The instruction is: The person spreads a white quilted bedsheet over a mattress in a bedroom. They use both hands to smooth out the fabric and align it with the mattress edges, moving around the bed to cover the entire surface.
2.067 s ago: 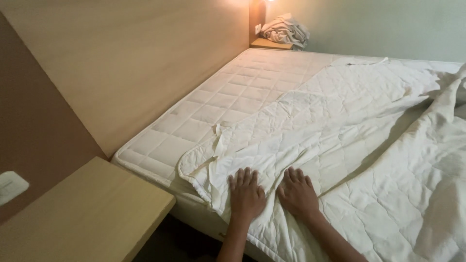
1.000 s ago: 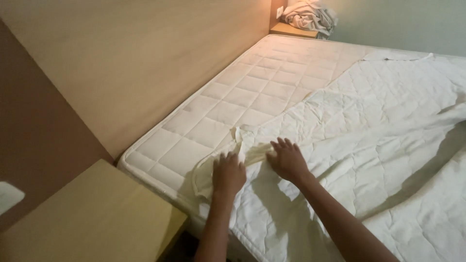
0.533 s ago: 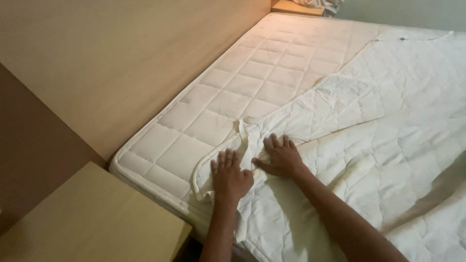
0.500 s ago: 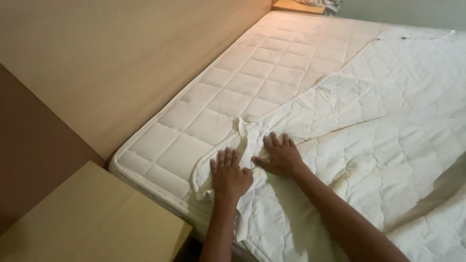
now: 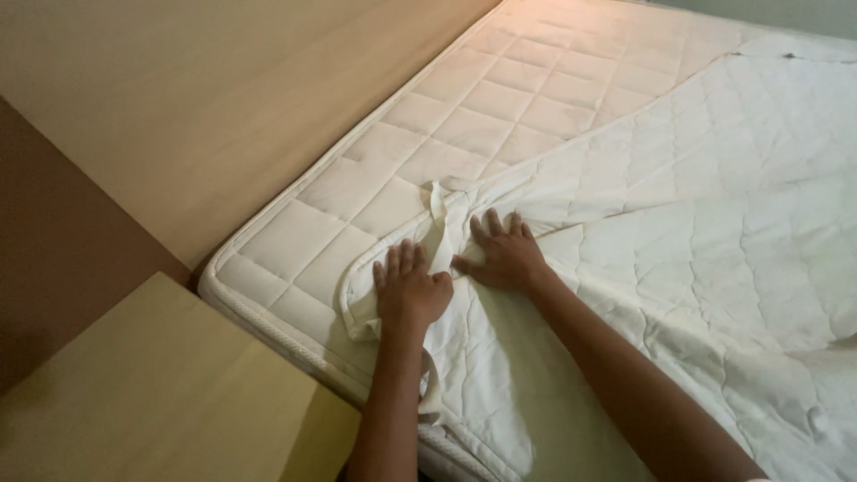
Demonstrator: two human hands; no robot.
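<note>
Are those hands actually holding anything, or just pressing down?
Nothing is gripped. The left hand and right hand lie flat, fingers spread, on the corner of the quilted mattress pad, beside its strap.

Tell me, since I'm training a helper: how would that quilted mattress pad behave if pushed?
The quilted pad likely bunches, being floppy: it wrinkles beside both hands. Probably light; its corner strap curls loosely on the mattress.

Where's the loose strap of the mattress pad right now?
Head view, left of centre: the strap lies on the mattress corner, between left hand and right hand.
</note>
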